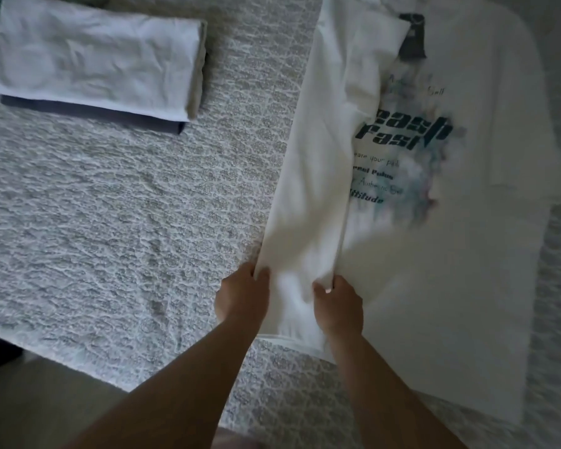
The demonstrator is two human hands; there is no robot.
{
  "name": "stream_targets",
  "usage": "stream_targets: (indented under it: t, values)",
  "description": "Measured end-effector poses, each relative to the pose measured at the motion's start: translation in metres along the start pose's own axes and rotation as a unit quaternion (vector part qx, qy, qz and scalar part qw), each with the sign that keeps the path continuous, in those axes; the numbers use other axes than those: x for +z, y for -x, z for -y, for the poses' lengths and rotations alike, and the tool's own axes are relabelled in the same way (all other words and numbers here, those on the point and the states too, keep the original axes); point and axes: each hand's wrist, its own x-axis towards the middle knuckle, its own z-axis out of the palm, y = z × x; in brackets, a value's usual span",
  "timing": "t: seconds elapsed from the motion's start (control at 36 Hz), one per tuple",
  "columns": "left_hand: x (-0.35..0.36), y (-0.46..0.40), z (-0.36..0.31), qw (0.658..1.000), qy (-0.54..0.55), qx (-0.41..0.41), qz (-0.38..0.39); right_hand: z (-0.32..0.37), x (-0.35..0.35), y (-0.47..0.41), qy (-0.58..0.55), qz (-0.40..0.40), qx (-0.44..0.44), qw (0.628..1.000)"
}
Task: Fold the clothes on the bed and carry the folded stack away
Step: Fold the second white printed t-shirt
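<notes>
A white T-shirt [450,254] with a dark teal print lies spread on the bed at the right, its left side folded over onto the print. My left hand [243,296] pinches the outer edge of that folded strip near the hem. My right hand [337,303] pinches the strip's inner edge beside it. At the far left sits a folded stack [88,63]: a white garment on top of a dark blue one.
The bed [127,205] carries a grey textured patterned cover. Its near edge runs diagonally at the lower left, with dim floor [30,400] below. A dark label shows at the shirt's collar [413,34].
</notes>
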Motion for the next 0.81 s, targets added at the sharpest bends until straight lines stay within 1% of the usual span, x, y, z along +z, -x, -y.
stream_targets:
  t: [0.08, 0.22, 0.31, 0.39, 0.44, 0.47, 0.53, 0.56, 0.58, 0.61, 0.64, 0.67, 0.69, 0.72, 0.81]
  values:
    - [0.002, 0.002, 0.005, 1.0, -0.003, 0.005, 0.002, -0.002, 0.003, 0.006, -0.005, 0.024, 0.004, 1.0]
    - [0.0, 0.006, 0.009, 0.997, 0.071, -0.012, -0.011, -0.004, 0.014, 0.012, -0.024, 0.06, -0.01, 0.998]
    - [0.0, 0.01, 0.011, 0.994, 0.102, -0.028, -0.035, -0.005, 0.016, 0.013, -0.044, 0.054, 0.0, 0.998]
    - [0.003, 0.015, 0.015, 0.995, 0.089, -0.001, -0.051, -0.008, 0.017, 0.016, -0.044, 0.03, 0.007, 0.999]
    - [0.006, 0.019, 0.016, 0.997, 0.071, 0.012, -0.039, -0.012, 0.017, 0.016, -0.045, 0.027, 0.009, 0.999]
    - [0.008, 0.02, 0.016, 0.997, 0.067, 0.014, -0.028, -0.013, 0.017, 0.015, -0.056, 0.039, 0.01, 0.998]
    - [0.011, 0.021, 0.017, 0.996, 0.084, 0.013, -0.012, -0.013, 0.017, 0.013, -0.118, 0.077, 0.023, 0.99]
    - [0.012, 0.02, 0.018, 0.994, 0.106, 0.011, -0.009, -0.011, 0.017, 0.012, -0.176, 0.104, 0.042, 0.978]
    - [0.012, 0.019, 0.02, 0.991, 0.133, 0.006, -0.008, -0.008, 0.016, 0.012, -0.252, 0.139, 0.071, 0.955]
    - [0.011, 0.018, 0.021, 0.987, 0.16, 0.001, -0.008, -0.006, 0.016, 0.011, -0.337, 0.182, 0.105, 0.918]
    - [0.011, 0.016, 0.021, 0.983, 0.181, -0.005, -0.008, -0.004, 0.016, 0.011, -0.411, 0.228, 0.137, 0.872]
    - [0.01, 0.013, 0.022, 0.981, 0.195, -0.011, -0.01, -0.002, 0.015, 0.012, -0.465, 0.271, 0.159, 0.828]
    - [0.009, 0.011, 0.022, 0.979, 0.202, -0.019, -0.01, 0.0, 0.014, 0.012, -0.493, 0.309, 0.167, 0.796]
    - [0.008, 0.008, 0.021, 0.978, 0.207, -0.027, -0.008, 0.002, 0.013, 0.011, -0.502, 0.341, 0.166, 0.777]
    - [0.005, 0.004, 0.019, 0.98, 0.195, -0.028, -0.006, 0.008, 0.01, 0.012, -0.492, 0.405, 0.159, 0.754]
